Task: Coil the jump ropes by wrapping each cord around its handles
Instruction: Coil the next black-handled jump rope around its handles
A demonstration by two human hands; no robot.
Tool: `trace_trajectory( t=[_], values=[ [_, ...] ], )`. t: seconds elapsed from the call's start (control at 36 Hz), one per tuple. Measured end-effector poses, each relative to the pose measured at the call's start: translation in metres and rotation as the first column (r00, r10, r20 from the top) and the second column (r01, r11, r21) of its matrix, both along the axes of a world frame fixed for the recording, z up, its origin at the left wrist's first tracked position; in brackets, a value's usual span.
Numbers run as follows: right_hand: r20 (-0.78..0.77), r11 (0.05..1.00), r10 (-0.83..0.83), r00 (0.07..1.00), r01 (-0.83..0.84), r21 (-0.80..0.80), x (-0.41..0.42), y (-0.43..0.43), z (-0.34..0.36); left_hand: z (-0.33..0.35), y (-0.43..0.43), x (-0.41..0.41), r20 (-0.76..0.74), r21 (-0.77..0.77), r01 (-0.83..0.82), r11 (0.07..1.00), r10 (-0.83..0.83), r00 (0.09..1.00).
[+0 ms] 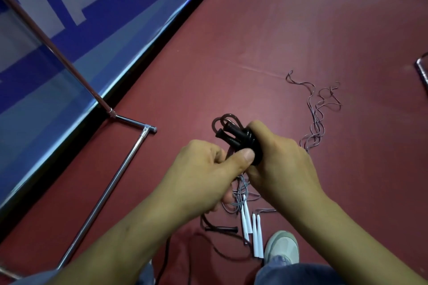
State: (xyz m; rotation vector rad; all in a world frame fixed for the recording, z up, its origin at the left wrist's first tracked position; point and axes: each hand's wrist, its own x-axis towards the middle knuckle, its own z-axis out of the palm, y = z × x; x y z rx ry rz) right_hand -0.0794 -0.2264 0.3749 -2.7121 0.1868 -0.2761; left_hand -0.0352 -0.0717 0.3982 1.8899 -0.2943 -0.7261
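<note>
Both bare arms reach up into the middle of the view. The left arm comes in from 7 o'clock and the right arm from 5 o'clock. The hands meet and touch, with their backs facing up. The left hand (208, 173) has its fingers curled in. Its thumb points to 2 o'clock and presses on a black rope bundle (246, 140). The right hand (278, 162), at 3 o'clock from the left one, wraps its fingers round the same bundle.

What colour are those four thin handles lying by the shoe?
White; the head view shows the handles best.
</note>
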Motion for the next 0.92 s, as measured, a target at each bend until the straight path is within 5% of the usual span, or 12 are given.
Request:
trace_trajectory(
  t=[0.22, 0.39, 0.5, 0.67, 0.78, 0.92],
  values=[
    [0.142, 0.994, -0.059, 0.988, 0.072, -0.088, -0.004, 0.021, -0.008, -0.005, -0.007, -0.003, 0.161, 0.121, -0.206, 0.971, 0.186, 0.969],
    [0.073, 0.998, -0.05, 0.996, 0.054, -0.044, -0.01, 0.025, -0.007, -0.009, -0.002, -0.002, 0.121, -0.014, -0.241, 0.97, 0.241, 0.963],
    [-0.079, 0.948, 0.096, 0.992, -0.067, 0.312, -0.011, 0.019, -0.001, -0.012, 0.003, 0.004, 0.173, -0.043, -0.242, 0.969, 0.245, 0.954],
    [-0.102, 0.652, 0.245, 0.964, -0.086, 0.753, -0.009, -0.004, 0.013, -0.01, 0.009, 0.003, 0.232, -0.144, 0.029, 0.989, 0.005, 0.973],
    [-0.127, 0.499, 0.351, 0.928, -0.07, 0.864, -0.009, -0.001, 0.009, -0.012, 0.007, 0.001, 0.195, -0.187, 0.09, 0.978, -0.053, 0.979],
    [-0.146, 0.541, 0.295, 0.944, -0.039, 0.84, -0.006, -0.003, 0.001, -0.017, 0.006, 0.005, 0.284, -0.076, 0.066, 0.995, -0.042, 0.958]
  ],
)
